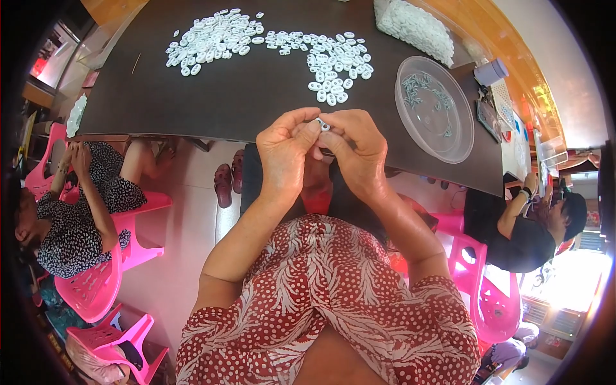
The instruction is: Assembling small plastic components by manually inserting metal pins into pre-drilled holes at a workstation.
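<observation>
Over the table's near edge, my left hand (287, 149) and my right hand (359, 149) meet with fingers pinched around one small white oval plastic piece (325, 127) with dark holes. My thumbs and fingertips cover most of it. Just beyond my hands lies a loose pile of similar white oval pieces (337, 61). Further left, a larger pile of them (212, 37) spreads over the dark table (256, 83). To my right sits a shallow round clear plastic tub (428, 131), with small grey-green pieces (420, 90) scattered inside.
A clear bag of white pieces (414, 29) lies at the far right. Beside the tub are a purple cup (491, 72) and a phone-like dark object (488, 119). People sit at left and right on pink plastic chairs (96, 285). A thin stick (136, 63) lies at far left.
</observation>
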Demonstrator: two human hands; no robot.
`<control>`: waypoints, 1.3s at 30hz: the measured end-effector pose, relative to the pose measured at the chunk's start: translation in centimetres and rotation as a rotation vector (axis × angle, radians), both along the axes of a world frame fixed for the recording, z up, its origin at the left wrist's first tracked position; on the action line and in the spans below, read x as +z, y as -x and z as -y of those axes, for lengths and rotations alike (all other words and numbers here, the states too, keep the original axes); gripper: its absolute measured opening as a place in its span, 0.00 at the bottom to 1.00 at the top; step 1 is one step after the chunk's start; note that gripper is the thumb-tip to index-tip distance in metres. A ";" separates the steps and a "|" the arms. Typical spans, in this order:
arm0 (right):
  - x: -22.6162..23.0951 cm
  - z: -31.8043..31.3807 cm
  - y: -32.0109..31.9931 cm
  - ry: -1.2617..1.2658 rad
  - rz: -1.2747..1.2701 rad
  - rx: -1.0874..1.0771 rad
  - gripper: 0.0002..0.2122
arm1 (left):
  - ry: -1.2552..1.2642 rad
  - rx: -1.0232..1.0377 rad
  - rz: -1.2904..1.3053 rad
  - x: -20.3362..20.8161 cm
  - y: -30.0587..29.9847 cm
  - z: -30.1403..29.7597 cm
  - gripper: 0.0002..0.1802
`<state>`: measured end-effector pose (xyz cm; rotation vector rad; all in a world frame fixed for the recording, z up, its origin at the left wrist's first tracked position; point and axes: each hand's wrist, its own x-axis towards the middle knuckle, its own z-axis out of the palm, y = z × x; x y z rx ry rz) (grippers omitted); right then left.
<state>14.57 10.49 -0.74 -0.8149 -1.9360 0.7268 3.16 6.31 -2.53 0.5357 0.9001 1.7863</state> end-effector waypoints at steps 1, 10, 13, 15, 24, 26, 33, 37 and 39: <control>0.0 0.1 0.1 0.000 0.000 0.000 0.10 | -0.015 0.000 0.011 0.0 0.0 0.1 0.09; -0.1 0.4 0.3 -0.262 0.115 -0.079 0.15 | -0.014 0.038 0.095 0.4 -0.3 0.6 0.09; -0.2 0.4 0.2 -0.270 0.099 -0.073 0.15 | -0.030 0.020 0.089 0.4 -0.2 0.9 0.10; -0.2 0.4 0.2 -0.225 0.057 -0.066 0.15 | -0.041 0.008 0.091 0.3 0.0 0.9 0.10; -0.1 0.9 0.3 -0.145 -0.016 -0.060 0.15 | -0.175 -0.014 -0.008 -0.5 -0.1 1.2 0.13; 0.1 1.0 0.3 -0.136 -0.019 -0.060 0.15 | -0.198 0.008 -0.026 -0.6 -0.2 1.3 0.13; 0.0 1.3 0.9 -0.091 -0.043 -0.055 0.14 | -0.195 0.065 -0.098 -0.8 0.0 1.6 0.13; -0.2 1.4 0.8 -0.090 -0.053 -0.059 0.14 | -0.214 0.058 -0.082 -0.8 -0.2 1.5 0.12; -0.3 1.4 0.8 -0.085 -0.068 -0.050 0.14 | -0.219 0.064 -0.077 -0.9 -0.2 1.5 0.12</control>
